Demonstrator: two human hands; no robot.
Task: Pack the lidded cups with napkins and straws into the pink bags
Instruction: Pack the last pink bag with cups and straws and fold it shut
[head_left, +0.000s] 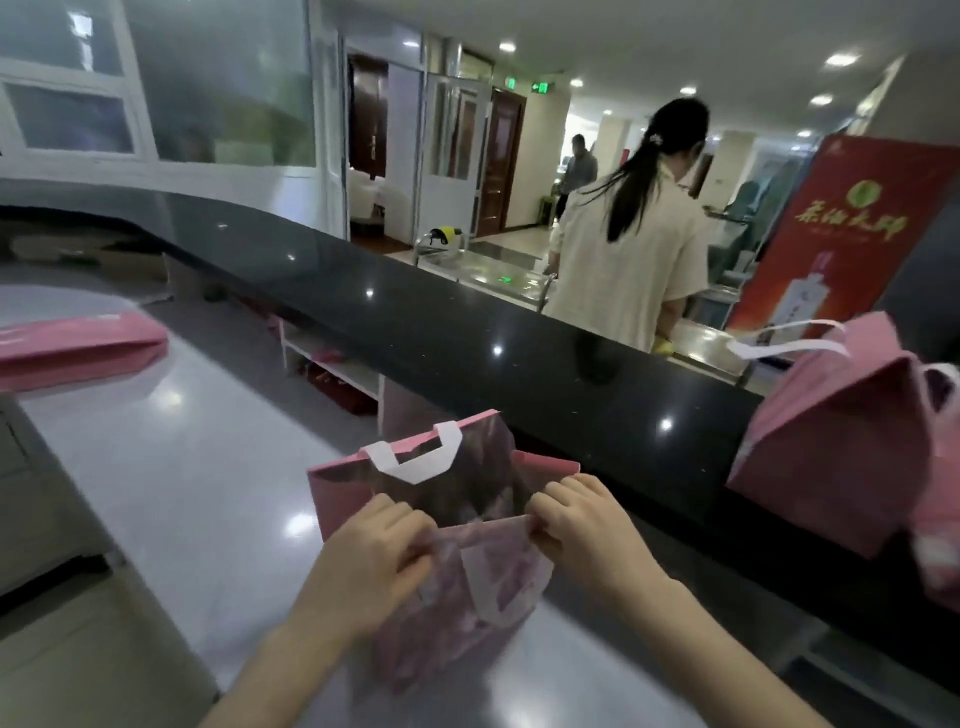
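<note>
A pink paper bag (441, 613) with white handles stands on the grey counter in front of me, its mouth pulled open. My left hand (371, 558) pinches the near rim on the left. My right hand (582, 525) pinches the same rim on the right. The bag's inside is dark and I cannot make out its contents. No cups, napkins or straws show. Another pink bag (831, 447) stands on the black ledge at the right. A flat pink bag (78, 348) lies on the counter at the far left.
A raised black counter ledge (467, 332) curves across behind the bag. Behind it a person in a cream top (623, 260) stands with their back to me, beside a red banner (841, 234). Grey worktop (182, 467) stretches to the left.
</note>
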